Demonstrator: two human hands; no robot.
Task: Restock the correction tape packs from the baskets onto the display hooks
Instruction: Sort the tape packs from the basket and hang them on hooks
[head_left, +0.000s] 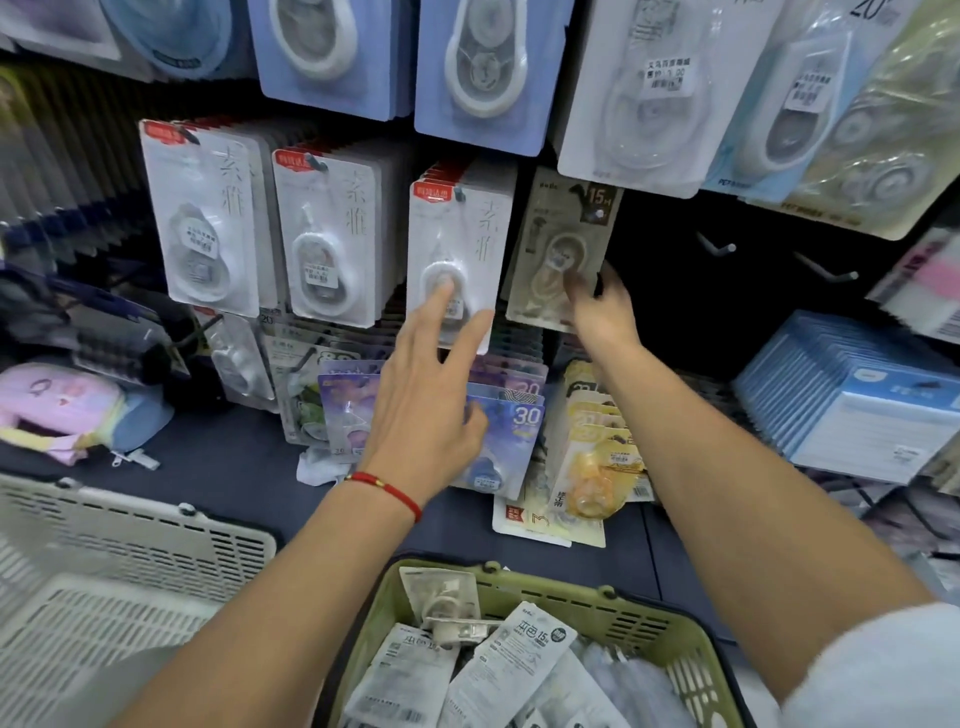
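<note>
Head view: one wide-angle look down at a display wall of hanging packs, both arms reaching up from 6 o'clock.
Left hand (426, 384): fingers straight and spread, released, holding nothing; the fingertips lie against the lower part of a white correction tape pack (457, 260) hanging near the centre. A red string bracelet (387, 491) circles the wrist.
Right hand (602, 306): at about 2 o'clock from the left hand, fingers curled on the lower right edge of a beige pack marked 15M (563, 249), grasping it. The beige pack sits tilted against the wall just right of the white pack; whether it hangs on a hook I cannot tell.
Empty hooks (717, 244): two bare pegs on the dark panel at 3 o'clock from the beige pack.
Green basket (649, 618): at 6 o'clock, between the forearms, holding loose white correction tape packs (514, 670) piled at angles.
White basket (156, 551): at 8 o'clock, beside the green one.
Upper rows: blue-backed packs (483, 67) at 12 o'clock, above the white ones.
Lower rows: purple packs marked 30 (514, 431) behind the left hand, yellow packs (602, 457) just to their right.
Blue stack (852, 405): boxed goods at 3 o'clock.
Pink pouch (57, 405): at 9 o'clock on the dark worktop (218, 462).
</note>
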